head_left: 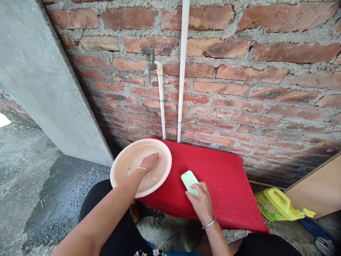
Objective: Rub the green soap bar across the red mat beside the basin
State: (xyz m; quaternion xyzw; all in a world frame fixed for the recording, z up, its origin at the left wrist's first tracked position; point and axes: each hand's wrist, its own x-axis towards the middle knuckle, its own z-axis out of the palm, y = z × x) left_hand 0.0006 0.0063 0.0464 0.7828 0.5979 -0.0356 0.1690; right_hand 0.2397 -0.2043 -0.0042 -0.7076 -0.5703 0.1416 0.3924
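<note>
My left hand (151, 162), with a gold bangle at the wrist, dips into the water of a pale pink basin (115, 167). Its fingers are curled closed, and whatever they may hold is hidden. A light green scrub brush (189, 179) with a small hole at its far end is gripped in my right hand (200, 201), thumb and fingers along its sides. The brush is over the red carpet (218, 170), its underside out of sight. The basin stands on the carpet's left part.
A tap (149, 62) on a white pipe rises behind the basin against a brick wall (221, 117). Right of the carpet lies a yellow detergent bottle (278, 204). A grey slab (58, 85) leans at left above wet concrete floor (69, 195).
</note>
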